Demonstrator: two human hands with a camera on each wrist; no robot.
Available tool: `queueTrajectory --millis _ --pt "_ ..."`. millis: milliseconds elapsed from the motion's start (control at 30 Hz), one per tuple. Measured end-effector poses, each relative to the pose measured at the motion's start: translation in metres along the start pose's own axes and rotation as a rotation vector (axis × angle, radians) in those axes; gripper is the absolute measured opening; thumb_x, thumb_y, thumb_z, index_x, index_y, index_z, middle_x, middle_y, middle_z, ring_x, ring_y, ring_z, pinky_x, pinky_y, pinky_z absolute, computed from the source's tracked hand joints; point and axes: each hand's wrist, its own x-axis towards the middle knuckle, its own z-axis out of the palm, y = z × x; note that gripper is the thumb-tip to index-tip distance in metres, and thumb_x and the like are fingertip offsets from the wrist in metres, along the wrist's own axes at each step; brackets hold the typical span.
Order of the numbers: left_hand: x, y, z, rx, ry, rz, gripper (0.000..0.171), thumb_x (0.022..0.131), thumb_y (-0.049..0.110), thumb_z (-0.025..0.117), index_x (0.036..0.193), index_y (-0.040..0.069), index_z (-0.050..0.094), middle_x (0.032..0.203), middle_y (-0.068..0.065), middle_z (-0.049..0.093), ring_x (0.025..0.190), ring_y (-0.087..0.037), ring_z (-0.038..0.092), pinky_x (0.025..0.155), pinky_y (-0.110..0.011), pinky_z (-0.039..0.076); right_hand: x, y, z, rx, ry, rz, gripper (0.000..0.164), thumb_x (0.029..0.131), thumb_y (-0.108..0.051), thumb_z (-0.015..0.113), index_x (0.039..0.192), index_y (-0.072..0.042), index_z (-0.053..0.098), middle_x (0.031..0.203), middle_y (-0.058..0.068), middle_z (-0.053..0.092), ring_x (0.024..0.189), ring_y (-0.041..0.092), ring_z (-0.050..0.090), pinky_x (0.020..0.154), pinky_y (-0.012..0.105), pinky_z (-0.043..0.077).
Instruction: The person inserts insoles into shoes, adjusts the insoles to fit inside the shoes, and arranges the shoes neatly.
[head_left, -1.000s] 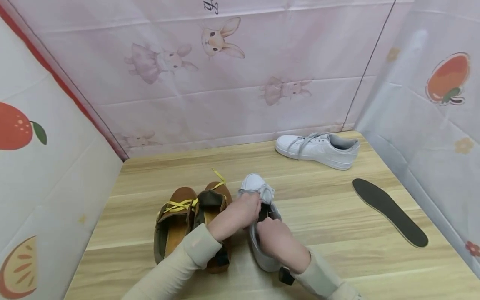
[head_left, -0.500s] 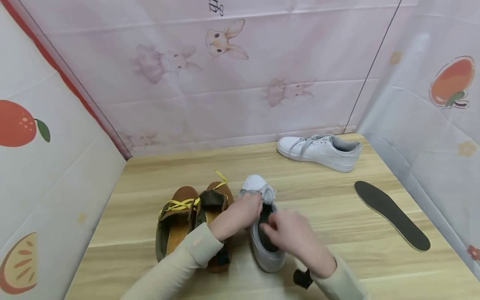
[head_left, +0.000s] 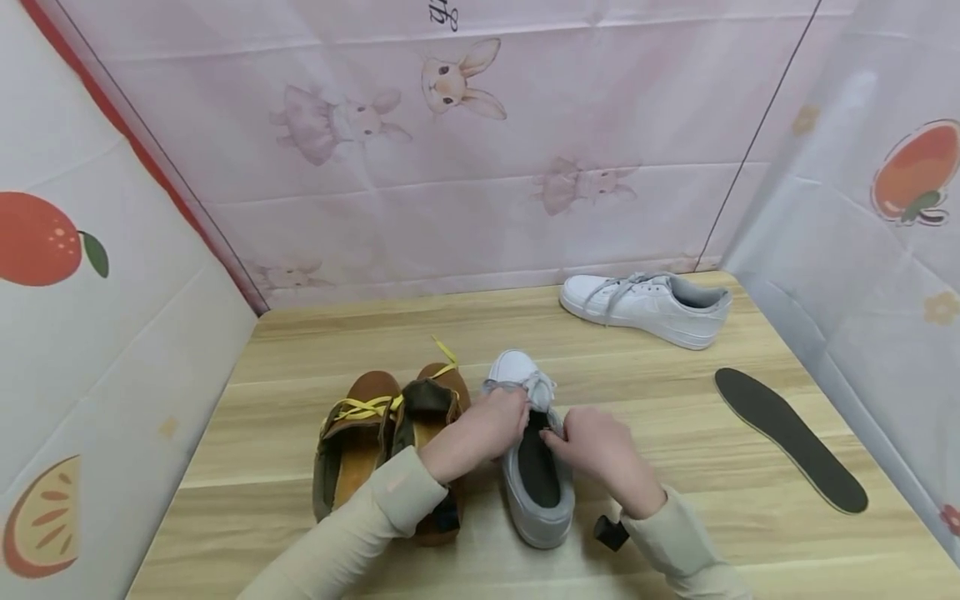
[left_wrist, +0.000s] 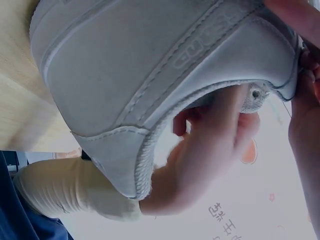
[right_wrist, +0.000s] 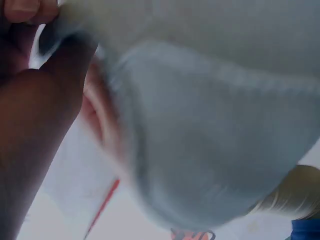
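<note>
White sneaker [head_left: 564, 492], grey-laced — upright on a wood-grain table [head_left: 285, 350], toe pointing away from the person, dark insole [head_left: 537, 475] inside. Left hand [head_left: 495, 423]: fingers curled, gripping the upper near the laces. Right hand [head_left: 600, 443]: fingers bent at the opening's right edge; whether it pinches the collar, cannot tell. Brown shoes [head_left: 375, 386], one pair, yellow-laced, just left. Second white sneaker [head_left: 641, 308] and loose dark insole [head_left: 791, 440] — apart, right.

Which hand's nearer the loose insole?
Right. The right hand is at the opening of the held shoe, left of the insole; the left hand is farther left, by the laces.
</note>
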Motion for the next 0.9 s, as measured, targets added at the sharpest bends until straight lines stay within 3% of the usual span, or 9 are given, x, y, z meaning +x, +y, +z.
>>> queueTrajectory --millis 133,267,367,567,767,900 --pt "-0.002 -0.002 0.002 -0.014 0.027 0.033 0.024 0.1 0.021 0.041 0.084 0.01 0.054 0.066 -0.001 0.05 0.051 -0.012 0.05 0.046 -0.025 0.042 0.002 0.0 0.01 -0.062 -0.046 -0.006 0.039 0.086 -0.034 0.058 0.055 -0.014 0.047 0.054 0.001 0.047 0.048 0.018 0.047 0.04 0.035 0.036" --pt "-0.007 -0.001 0.003 -0.065 0.022 0.078 0.025 0.099 0.028 0.046 0.096 0.005 0.055 0.069 -0.001 0.05 0.056 -0.012 0.05 0.049 -0.025 0.041 0.004 0.001 0.013 -0.077 -0.034 -0.006 0.035 0.085 -0.03 0.059 0.056 -0.013 0.048 0.056 0.002 0.048 0.05 0.019 0.048 0.041 0.036 0.037" --pt "-0.01 -0.002 0.003 -0.094 0.006 0.094 0.027 0.095 0.026 0.052 0.107 0.002 0.052 0.072 0.0 0.05 0.057 -0.011 0.05 0.049 -0.024 0.041 0.005 0.004 0.015 0.01 -0.036 -0.017 0.034 0.085 -0.026 0.059 0.056 -0.012 0.047 0.055 0.001 0.046 0.048 0.017 0.045 0.041 0.033 0.035" --pt "-0.014 -0.003 0.001 -0.056 0.026 0.13 0.022 0.09 0.011 0.054 0.109 0.0 0.051 0.073 -0.002 0.052 0.054 -0.01 0.05 0.045 -0.022 0.041 0.007 0.011 0.019 0.262 -0.014 -0.094 0.04 0.087 -0.015 0.056 0.05 -0.013 0.039 0.046 -0.004 0.037 0.039 0.01 0.035 0.039 0.023 0.028" --pt "-0.017 -0.006 0.001 0.035 0.07 0.123 0.021 0.089 0.01 0.055 0.107 0.0 0.052 0.078 -0.008 0.058 0.054 -0.012 0.052 0.043 -0.023 0.041 0.009 0.005 0.026 0.316 0.001 -0.113 0.048 0.092 -0.018 0.054 0.048 -0.014 0.037 0.044 -0.006 0.033 0.037 0.009 0.033 0.038 0.023 0.027" --pt "-0.018 -0.012 -0.001 0.04 0.082 0.096 0.016 0.09 0.01 0.054 0.104 0.002 0.051 0.076 -0.008 0.058 0.054 -0.013 0.053 0.043 -0.024 0.041 0.012 -0.001 0.031 0.32 0.025 -0.104 0.049 0.093 -0.02 0.054 0.048 -0.014 0.037 0.044 -0.006 0.033 0.038 0.01 0.033 0.039 0.024 0.028"
